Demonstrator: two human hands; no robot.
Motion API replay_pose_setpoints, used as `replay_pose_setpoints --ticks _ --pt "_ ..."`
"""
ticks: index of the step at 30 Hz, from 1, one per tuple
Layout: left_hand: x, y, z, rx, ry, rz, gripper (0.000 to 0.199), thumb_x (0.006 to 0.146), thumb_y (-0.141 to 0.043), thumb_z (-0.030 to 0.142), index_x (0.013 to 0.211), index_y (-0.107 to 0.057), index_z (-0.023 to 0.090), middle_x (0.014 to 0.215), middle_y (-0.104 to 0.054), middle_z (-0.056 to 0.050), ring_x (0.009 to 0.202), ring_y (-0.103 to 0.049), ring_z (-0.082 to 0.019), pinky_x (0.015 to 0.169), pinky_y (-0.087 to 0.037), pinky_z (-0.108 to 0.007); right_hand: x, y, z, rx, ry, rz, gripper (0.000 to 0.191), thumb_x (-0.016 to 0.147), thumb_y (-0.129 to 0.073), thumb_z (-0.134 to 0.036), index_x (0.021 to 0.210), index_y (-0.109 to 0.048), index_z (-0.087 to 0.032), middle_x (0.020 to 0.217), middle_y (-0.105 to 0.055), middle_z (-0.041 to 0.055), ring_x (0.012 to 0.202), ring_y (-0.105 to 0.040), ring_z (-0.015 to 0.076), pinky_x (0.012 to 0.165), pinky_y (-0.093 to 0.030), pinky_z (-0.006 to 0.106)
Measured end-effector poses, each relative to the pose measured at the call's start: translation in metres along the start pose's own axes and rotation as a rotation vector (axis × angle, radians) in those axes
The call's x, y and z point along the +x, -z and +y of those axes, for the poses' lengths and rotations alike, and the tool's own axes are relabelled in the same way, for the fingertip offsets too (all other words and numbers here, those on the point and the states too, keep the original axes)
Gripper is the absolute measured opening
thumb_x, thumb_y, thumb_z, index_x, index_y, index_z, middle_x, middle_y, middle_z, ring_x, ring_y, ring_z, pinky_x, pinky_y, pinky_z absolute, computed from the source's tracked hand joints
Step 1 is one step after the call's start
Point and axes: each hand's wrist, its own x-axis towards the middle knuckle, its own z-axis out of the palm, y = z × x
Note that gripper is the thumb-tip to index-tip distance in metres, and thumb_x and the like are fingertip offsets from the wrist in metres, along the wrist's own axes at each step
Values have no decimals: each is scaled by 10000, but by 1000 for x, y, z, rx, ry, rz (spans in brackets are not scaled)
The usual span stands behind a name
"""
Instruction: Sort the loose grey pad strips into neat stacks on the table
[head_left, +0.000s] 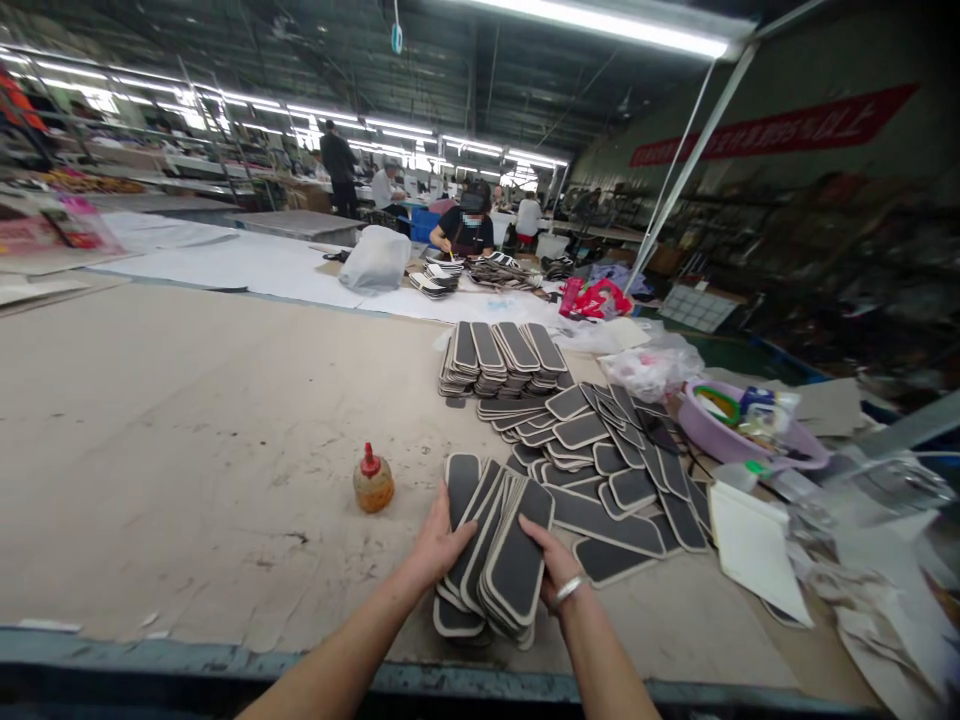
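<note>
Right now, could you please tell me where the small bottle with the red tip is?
In the head view, the red-tipped bottle stands on the table, to the left of the left hand and the dark panels it holds.

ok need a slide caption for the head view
Left hand and right hand hold a stack of dark, pale-edged pieces, a loose pile and red-tipped bottle nearby.

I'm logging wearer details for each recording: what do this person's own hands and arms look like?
The left hand and right hand are both ungloved. A shiny silver-coloured bracelet goes round the right wrist; nothing like it shows on the left. No sleeve shows on either the left forearm or the right forearm, as far as the picture reaches.
</note>
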Motion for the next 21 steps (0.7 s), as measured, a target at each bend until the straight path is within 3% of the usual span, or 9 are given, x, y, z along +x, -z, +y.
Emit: replay_pose_setpoints --ticks 5,9,14,17,21 --pt "0 -4 -1 -114 31 -41 910 671 -672 346 1422 -236 73 1490 -202 -162 1394 -149 -242 1140 -81 -334 11 -13 9 -140 45 -30 383 622 -736 -359 903 -678 -107 822 -733 133 789 -695 286 779 -548 411" --pt "-7 -6 9 -173 140 -39 855 767 -560 513 1428 -230 83 1507 -150 -131 1400 -111 -233 1141 -57 -329 13 -17 -1 -298 166 62 445 613 -716 -382 983 -657 -140 926 -724 114 845 -682 276 771 -542 392" --pt "-17 -8 22 -310 209 -72 880 749 -563 582 1434 -231 140 1512 -130 -77 1400 -102 -233 1144 -80 -339 13 -34 -9 -551 291 133 419 533 -747 -372 894 -684 -169 874 -716 94 899 -644 310 858 -478 440" --pt "-20 -10 25 -440 243 -83 906 725 -619 549 1440 -211 172 1495 -217 -96 1363 -245 -261 1115 -235 -357 16 -48 -5 -623 353 133 410 512 -745 -345 887 -688 -189 978 -678 99 1086 -542 353 1019 -315 498" --pt "-22 -9 27 -690 263 -178 874 759 -607 510 1451 -142 243 1362 -470 -123 1129 -559 -274 925 -481 -392 21 -55 7 -549 398 101 465 532 -741 -423 927 -673 -188 1282 -522 121 1350 -208 350 1128 -40 465"
